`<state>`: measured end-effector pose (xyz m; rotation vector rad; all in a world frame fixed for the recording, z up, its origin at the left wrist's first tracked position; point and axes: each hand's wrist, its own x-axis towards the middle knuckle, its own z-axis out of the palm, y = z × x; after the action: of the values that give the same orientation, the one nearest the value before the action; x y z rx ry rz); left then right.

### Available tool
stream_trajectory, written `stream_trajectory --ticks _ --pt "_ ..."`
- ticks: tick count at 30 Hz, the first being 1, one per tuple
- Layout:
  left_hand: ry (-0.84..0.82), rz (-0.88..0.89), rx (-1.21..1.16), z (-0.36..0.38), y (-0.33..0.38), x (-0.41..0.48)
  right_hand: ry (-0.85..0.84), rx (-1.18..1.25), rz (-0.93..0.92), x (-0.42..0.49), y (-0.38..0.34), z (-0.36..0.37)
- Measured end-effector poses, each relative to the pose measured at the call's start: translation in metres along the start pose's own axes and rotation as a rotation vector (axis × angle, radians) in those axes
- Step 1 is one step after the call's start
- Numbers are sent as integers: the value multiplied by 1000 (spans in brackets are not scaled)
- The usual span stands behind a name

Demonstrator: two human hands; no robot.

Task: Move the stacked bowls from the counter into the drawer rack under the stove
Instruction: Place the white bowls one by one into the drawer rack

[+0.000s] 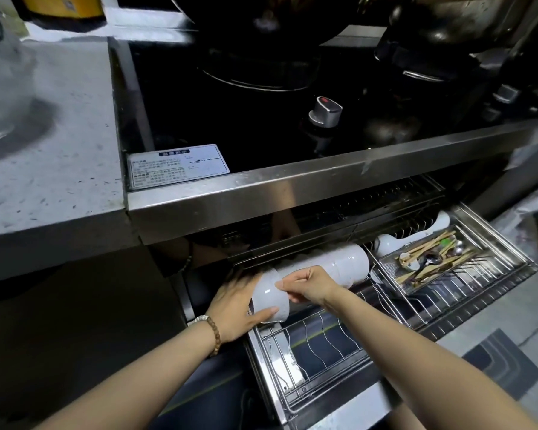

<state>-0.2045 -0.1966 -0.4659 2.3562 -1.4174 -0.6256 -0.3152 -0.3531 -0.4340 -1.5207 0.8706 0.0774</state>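
Drawer rack (323, 342) under the stove (230, 113) pulled out. Row of white bowls (330, 265) lies on its side across the rack's back left section. Left hand (233, 308), bead bracelet (215, 335) at the wrist, grips the front bowl (271, 296) at the row's left end, thumb beneath. Right hand (311, 285) pinches that bowl's rim. Cutlery tray (510, 252) with chopsticks (429, 246) sits at right. Grey counter (59, 150) left of the stove.
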Motion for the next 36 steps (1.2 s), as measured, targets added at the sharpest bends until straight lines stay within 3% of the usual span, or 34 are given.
stream_trajectory --ticks 8,24,36 --pt "-79 1 88 2 0 11 119 11 6 14 12 3" --pt "-165 -69 93 -11 11 16 80 -39 7 -14 3 -35" --pt "-50 58 -89 -71 64 -28 239 -89 -154 -119 -35 -54"
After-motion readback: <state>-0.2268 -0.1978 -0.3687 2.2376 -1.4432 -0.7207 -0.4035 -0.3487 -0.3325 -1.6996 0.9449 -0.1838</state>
